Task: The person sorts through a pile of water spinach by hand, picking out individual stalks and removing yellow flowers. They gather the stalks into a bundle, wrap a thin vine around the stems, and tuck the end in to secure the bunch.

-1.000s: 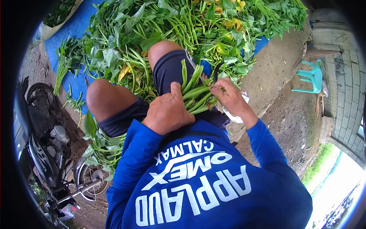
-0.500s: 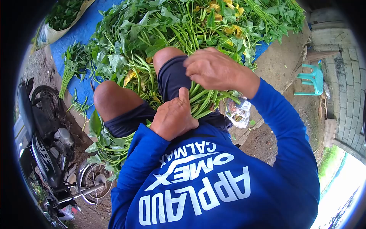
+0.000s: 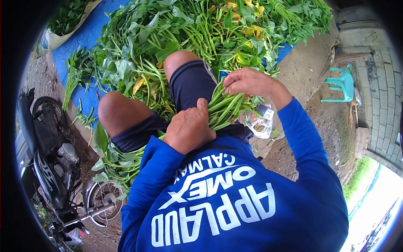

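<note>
A bundle of water spinach (image 3: 222, 110) lies across my lap, its pale green stem ends to the right and its leaves (image 3: 115, 161) hanging out at the left. My left hand (image 3: 189, 129) is closed round the stems, thumb pointing up. At the upper stem ends, my right hand (image 3: 247, 83) has its fingertips pinched together on a stem; the pinch point is partly hidden by the fingers. Beyond my knees spreads a large heap of water spinach (image 3: 142, 40), with some yellow leaves (image 3: 257, 31) among the green.
Blue sheeting (image 3: 90, 35) lies under the heap. A clear plastic bag (image 3: 261, 122) is beside my right thigh. On the left stands a motorcycle (image 3: 52, 168). A green plastic chair (image 3: 342, 85) is at the right, near a block wall (image 3: 380, 88). A sack of leaves (image 3: 52, 31) sits far left.
My right hand has moved right and slightly down from over my knee to the stem ends, uncovering the upper stems. My left hand keeps its grip on the bundle.
</note>
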A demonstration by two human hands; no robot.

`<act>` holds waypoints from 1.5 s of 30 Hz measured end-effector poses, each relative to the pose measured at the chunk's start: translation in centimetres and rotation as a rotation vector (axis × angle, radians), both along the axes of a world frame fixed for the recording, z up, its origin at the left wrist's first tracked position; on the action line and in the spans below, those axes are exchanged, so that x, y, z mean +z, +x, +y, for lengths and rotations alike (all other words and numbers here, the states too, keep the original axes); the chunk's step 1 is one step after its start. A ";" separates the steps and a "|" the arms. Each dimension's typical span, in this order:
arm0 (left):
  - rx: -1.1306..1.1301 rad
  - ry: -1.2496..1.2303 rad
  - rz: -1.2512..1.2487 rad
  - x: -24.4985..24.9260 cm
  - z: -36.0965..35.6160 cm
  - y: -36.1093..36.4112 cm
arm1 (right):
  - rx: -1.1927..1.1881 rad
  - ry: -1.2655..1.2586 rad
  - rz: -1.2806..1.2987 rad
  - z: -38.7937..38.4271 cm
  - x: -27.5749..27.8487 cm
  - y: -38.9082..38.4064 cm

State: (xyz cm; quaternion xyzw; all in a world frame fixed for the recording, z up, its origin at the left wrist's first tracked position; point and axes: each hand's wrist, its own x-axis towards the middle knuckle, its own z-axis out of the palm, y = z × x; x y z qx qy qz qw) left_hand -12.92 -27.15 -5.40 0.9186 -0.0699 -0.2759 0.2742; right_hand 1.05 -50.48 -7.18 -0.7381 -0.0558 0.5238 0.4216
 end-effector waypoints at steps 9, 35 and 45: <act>-0.012 -0.020 0.054 -0.3 0.7 0.7 | -0.208 0.130 -0.132 -2.0 -2.9 -0.1; 0.424 -0.797 0.250 7.0 15.0 2.3 | -0.549 1.167 -0.123 20.7 6.2 -3.4; 0.545 -0.695 0.025 15.5 15.3 -2.5 | -0.546 1.235 0.067 26.2 11.5 -5.1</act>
